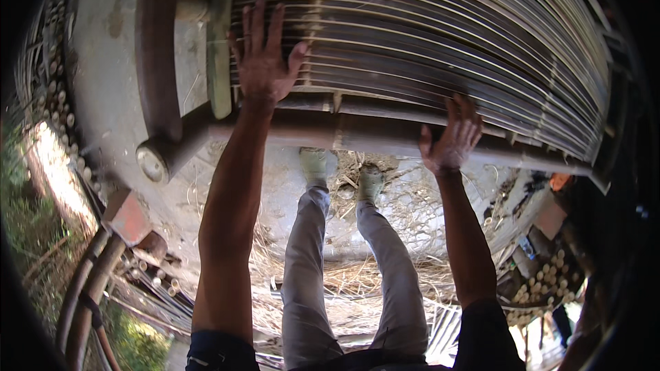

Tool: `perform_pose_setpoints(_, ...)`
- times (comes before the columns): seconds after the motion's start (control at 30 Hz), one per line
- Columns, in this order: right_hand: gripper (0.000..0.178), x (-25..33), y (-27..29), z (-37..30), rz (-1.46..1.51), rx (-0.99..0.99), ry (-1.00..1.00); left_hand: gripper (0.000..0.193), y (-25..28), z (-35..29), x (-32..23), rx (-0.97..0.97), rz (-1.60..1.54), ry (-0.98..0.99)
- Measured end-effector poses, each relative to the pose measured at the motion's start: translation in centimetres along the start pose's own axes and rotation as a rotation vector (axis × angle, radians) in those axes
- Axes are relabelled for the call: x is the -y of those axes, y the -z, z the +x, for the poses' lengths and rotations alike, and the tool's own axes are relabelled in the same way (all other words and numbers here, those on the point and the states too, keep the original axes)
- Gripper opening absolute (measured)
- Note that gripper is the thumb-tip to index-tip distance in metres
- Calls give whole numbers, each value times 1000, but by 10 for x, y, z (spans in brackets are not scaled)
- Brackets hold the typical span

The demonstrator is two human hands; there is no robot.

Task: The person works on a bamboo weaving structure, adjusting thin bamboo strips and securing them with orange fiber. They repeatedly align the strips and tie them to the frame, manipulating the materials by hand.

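Note:
A wide bamboo bench or bed frame stands in front of me, topped with long dark slats [399, 34] with pale gaps or edges between them. My left hand [265, 72] lies over the slats near their left end, fingers spread and the thumb out to the side. Further right, my right hand [455, 134] is at the near edge, its fingers stretched over the outermost slats and the palm over the thick brown bamboo front rail [309, 128]. That hand is a little blurred, and neither hand holds anything. A greenish bamboo strip [220, 41] crosses the slats' left end.
A thick curved bamboo piece [159, 48] rises at the left. Straw [350, 278] litters the concrete floor around my feet. Bricks [128, 218] and bamboo poles [86, 295] lie at lower left. Cut bamboo [546, 278] is stacked at lower right.

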State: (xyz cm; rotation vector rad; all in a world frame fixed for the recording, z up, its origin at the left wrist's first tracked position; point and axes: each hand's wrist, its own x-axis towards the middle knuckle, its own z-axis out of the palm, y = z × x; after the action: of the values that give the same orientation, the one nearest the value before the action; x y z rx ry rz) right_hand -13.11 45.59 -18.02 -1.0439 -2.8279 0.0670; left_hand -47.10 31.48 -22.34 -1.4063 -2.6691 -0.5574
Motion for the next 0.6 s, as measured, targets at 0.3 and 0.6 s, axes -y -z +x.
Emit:
perform_pose_setpoints(0.3, 71, 10, 18, -9, 43, 289, -226, 66, 54, -67, -62, 368, 130, -14)
perform_pose_setpoints(0.6, 69, 6, 123, -210, 574, 573, -643, 65, 142, -229, -158, 927, 197, 54)
